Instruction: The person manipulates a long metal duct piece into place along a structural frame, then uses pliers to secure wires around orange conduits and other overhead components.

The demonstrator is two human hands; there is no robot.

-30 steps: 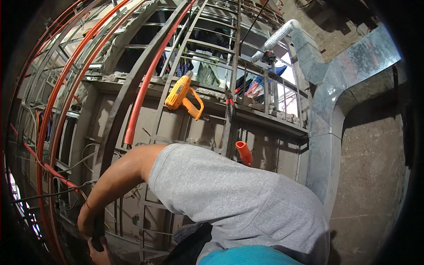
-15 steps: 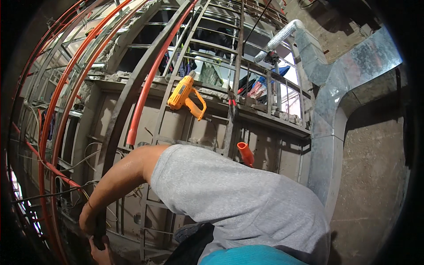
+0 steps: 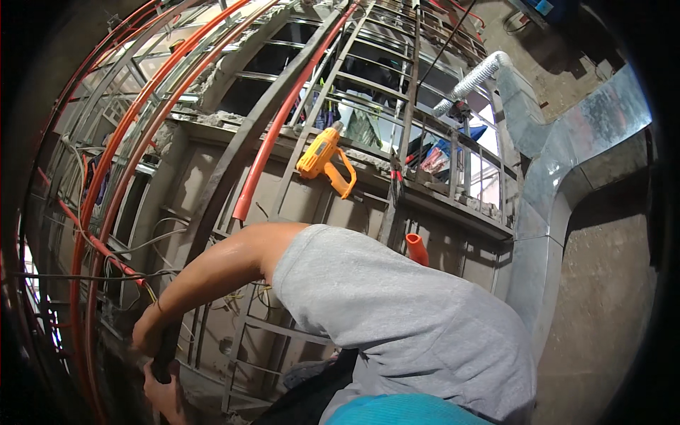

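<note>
My right arm, in a grey sleeve, reaches across to the lower left. My right hand (image 3: 145, 338) is beside the lower part of a dark metal bar (image 3: 225, 168); its fingers are blurred and partly hidden. Just below it, my left hand (image 3: 164, 397) is closed around the dark lower end of the bar, thumb on one side and fingers on the other. Thin loose wires (image 3: 153, 292) run by my right wrist. A red-orange pipe (image 3: 273, 131) slants down close to the bar, its lower end open above my forearm.
A yellow-orange heat gun (image 3: 320, 154) rests against the metal lattice, near a red-handled tool (image 3: 396, 177). A short orange tube (image 3: 417, 249) sticks up behind my sleeve. Orange pipes (image 3: 122, 152) curve along the left; a metal duct (image 3: 536, 212) stands right.
The surroundings have shifted to the right in the picture as my view turned. My hands stay at the bar's lower end, the right one moving slightly.
</note>
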